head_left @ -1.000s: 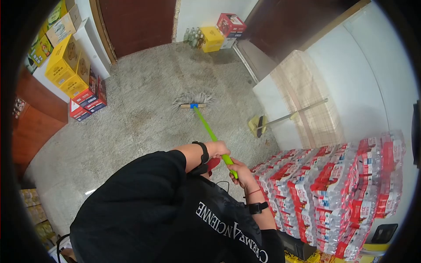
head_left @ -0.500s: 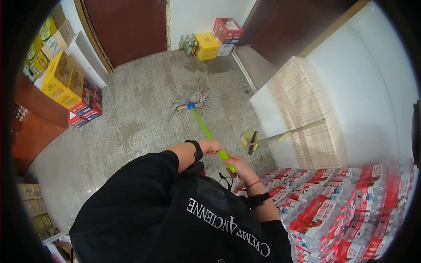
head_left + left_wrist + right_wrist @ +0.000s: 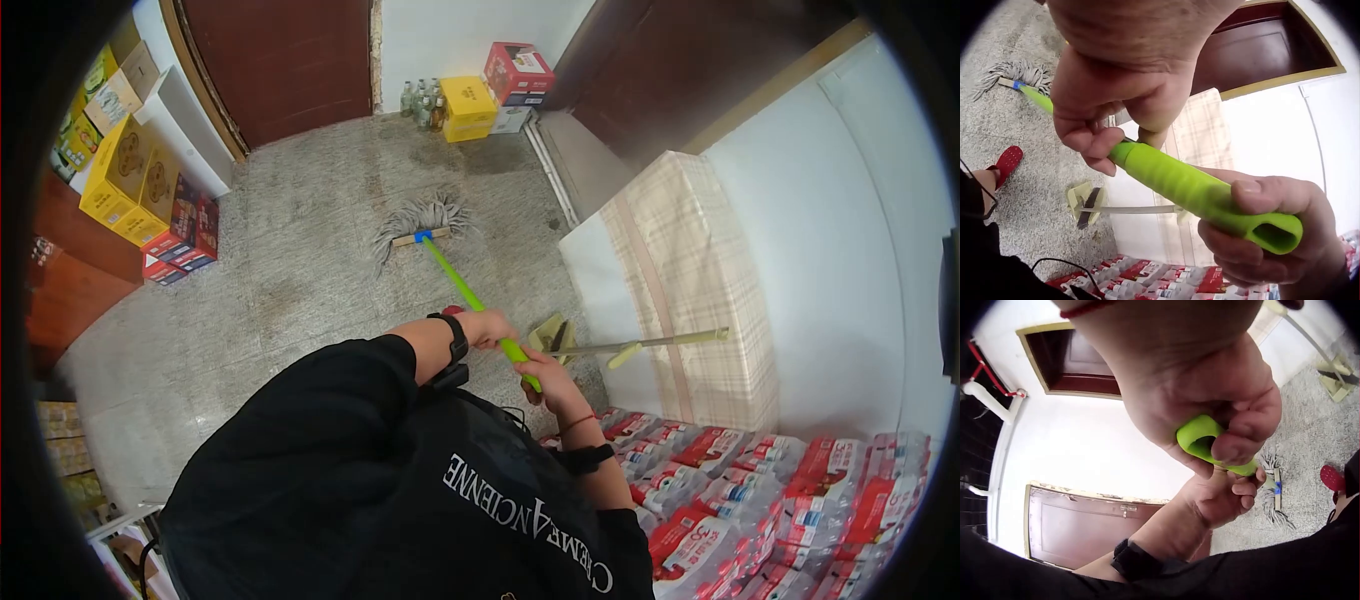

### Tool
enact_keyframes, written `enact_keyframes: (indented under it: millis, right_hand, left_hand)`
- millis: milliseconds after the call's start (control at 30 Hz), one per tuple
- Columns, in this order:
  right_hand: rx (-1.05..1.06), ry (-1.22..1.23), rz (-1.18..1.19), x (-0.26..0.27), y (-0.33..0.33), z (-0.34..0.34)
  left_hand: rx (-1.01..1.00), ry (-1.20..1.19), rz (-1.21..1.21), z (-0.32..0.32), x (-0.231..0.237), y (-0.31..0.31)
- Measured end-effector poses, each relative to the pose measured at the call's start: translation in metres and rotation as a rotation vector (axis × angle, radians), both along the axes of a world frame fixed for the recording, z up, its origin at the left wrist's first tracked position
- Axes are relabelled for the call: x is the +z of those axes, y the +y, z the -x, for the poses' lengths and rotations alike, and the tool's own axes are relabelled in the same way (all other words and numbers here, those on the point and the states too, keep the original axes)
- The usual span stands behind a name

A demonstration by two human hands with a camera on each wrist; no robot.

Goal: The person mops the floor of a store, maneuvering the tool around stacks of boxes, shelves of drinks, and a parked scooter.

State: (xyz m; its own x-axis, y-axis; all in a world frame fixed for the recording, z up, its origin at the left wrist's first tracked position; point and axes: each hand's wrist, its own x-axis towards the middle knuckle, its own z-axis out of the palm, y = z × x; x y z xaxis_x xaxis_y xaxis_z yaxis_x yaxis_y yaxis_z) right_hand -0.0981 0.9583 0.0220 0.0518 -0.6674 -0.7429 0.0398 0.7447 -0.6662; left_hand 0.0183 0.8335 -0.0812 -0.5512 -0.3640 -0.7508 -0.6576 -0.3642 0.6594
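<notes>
A mop with a green handle reaches away from the body, its grey string head lying on the floor around a wooden bar with a blue joint. My left hand grips the shaft just below the thick grip section; its curled fingers show in the left wrist view. Nearer the body, my right hand holds the end of the grip, with the thumb along it in the left wrist view. The hollow handle end shows beside the right hand's fingers in the right wrist view.
Right of the mop, a dustpan and a broom lie near a cloth-covered block. Packs of bottles stack at lower right. Yellow boxes stand left; glass bottles and another yellow box line the back wall.
The mop head has shifted slightly left in the head view, with both hands still on the handle. The view has also moved, so the bottle packs and broom appear lower.
</notes>
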Motion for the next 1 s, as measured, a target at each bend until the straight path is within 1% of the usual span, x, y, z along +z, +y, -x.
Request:
enact_keyframes:
  millis: [67,167,267,333,400,467,500,567,667,700,767,800,867,900,967,1000]
  right_hand:
    - [-0.01,-0.006,0.002,-0.002,-0.023,0.014]
    - [0.027,-0.005,0.001,-0.001,-0.069,0.04]
    - [0.057,0.031,-0.001,-0.001,-0.119,0.068]
    - [0.081,0.052,-0.066,0.004,-0.153,0.081]
    - [0.115,0.061,-0.086,0.004,-0.187,0.094]
    - [0.236,0.108,-0.136,0.007,-0.216,0.1]
    - [0.234,0.11,-0.139,0.005,-0.23,0.105]
    - [0.519,0.383,0.049,0.0,-0.246,0.112]
    - [0.469,0.412,-0.069,0.025,-0.28,0.117]
    - [0.467,0.412,-0.064,0.029,-0.293,0.121]
    - [0.555,0.514,-0.026,0.032,-0.316,0.135]
    - [0.56,0.513,-0.029,0.033,-0.327,0.143]
    - [0.717,0.623,0.18,0.03,-0.348,0.159]
    - [0.751,0.621,0.191,0.037,-0.36,0.161]
    - [0.799,0.636,0.191,0.046,-0.386,0.169]
    - [0.829,0.653,0.187,0.047,-0.4,0.176]
  left_hand:
    - [-0.02,0.037,-0.051,0.013,-0.006,-0.025]
    - [0.019,0.081,-0.044,0.035,-0.015,-0.067]
    - [0.039,0.102,0.002,0.059,-0.004,-0.113]
    - [0.06,0.111,-0.008,0.072,-0.013,-0.142]
    - [0.075,0.105,-0.01,0.074,-0.013,-0.175]
    - [0.066,0.149,0.056,0.073,-0.002,-0.204]
    - [0.064,0.151,0.053,0.077,-0.009,-0.226]
    - [-0.198,0.001,0.309,0.088,-0.033,-0.259]
    - [-0.199,-0.059,0.257,0.104,-0.039,-0.284]
    - [-0.2,-0.06,0.262,0.11,-0.043,-0.292]
    - [-0.251,0.061,0.39,0.124,-0.059,-0.302]
    - [-0.247,0.062,0.386,0.129,-0.066,-0.31]
    - [0.02,0.121,0.207,0.136,-0.079,-0.324]
    - [0.037,0.118,0.203,0.138,-0.08,-0.333]
    - [-0.034,0.112,0.268,0.143,-0.075,-0.359]
    - [-0.017,0.108,0.274,0.147,-0.073,-0.371]
